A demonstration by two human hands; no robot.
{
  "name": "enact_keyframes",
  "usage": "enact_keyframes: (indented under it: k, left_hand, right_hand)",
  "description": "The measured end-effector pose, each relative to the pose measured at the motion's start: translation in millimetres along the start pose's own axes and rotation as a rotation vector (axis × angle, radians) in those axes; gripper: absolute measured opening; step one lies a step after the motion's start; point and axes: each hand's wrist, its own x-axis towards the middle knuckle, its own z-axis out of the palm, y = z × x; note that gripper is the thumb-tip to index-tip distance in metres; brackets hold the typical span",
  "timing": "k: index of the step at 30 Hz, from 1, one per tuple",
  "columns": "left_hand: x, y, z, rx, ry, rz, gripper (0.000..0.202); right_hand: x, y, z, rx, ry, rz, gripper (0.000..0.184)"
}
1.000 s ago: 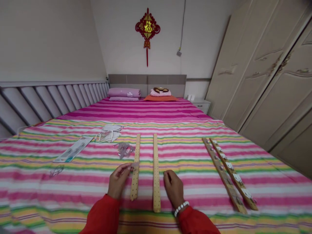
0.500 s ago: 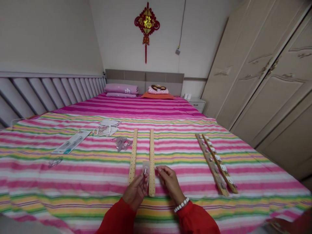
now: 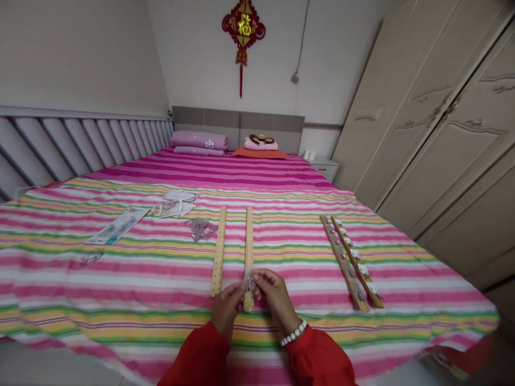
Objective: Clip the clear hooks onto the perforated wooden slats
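A clear adhesive hook (image 3: 249, 281) is held between my two hands, just over the near part of a pale wooden strip with small holes (image 3: 249, 230). My left hand (image 3: 226, 306) pinches its left edge. On its right side, the closed thumb and forefinger of my right hand (image 3: 274, 294) grip the upper corner. Whether the hook touches the wood I cannot tell. A second holed wooden strip (image 3: 219, 254) lies parallel on the left, and beside it is a small pile of clear hooks (image 3: 200, 229).
On the right lie a wooden strip with clear hooks (image 3: 343, 257) and another with white hooks (image 3: 354, 256). Leftward on the striped bedsheet (image 3: 161, 321) are opened packaging (image 3: 176, 206), a packaged card of hooks (image 3: 118, 226) and some small thin pieces (image 3: 92, 257).
My left hand has brought the hook rightward onto the line of the right strip. My right hand has moved left and taken hold of it too. The view has tilted slightly.
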Motion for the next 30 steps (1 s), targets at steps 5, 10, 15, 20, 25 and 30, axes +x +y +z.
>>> enact_keyframes:
  k: [5, 10, 15, 20, 25, 30]
  left_hand:
    - [0.8, 3.5, -4.6, 0.261, 0.051, 0.157, 0.04]
    - [-1.9, -11.0, -6.4, 0.333, 0.027, 0.243, 0.037]
    - [-1.3, -21.9, -10.8, 0.378, 0.051, 0.264, 0.038]
    - [-0.6, -25.5, -15.9, 0.384, 0.052, 0.239, 0.037]
    - [0.2, -29.9, -17.1, 0.381, 0.104, 0.274, 0.037]
    - [1.6, -31.1, -14.3, 0.38, 0.127, 0.282, 0.034]
  right_hand:
    - [-0.3, 10.5, -1.8, -0.007, 0.037, 0.023, 0.038]
    - [-3.9, 21.4, -4.2, -0.068, 0.061, 0.076, 0.038]
    - [-4.7, 26.0, -7.0, -0.114, 0.074, 0.098, 0.038]
    - [-3.4, 28.9, -9.4, -0.102, 0.093, 0.108, 0.038]
    - [-3.3, 31.8, -10.1, -0.114, 0.109, 0.104, 0.038]
    - [-3.4, 33.5, -9.5, -0.112, 0.119, 0.093, 0.036]
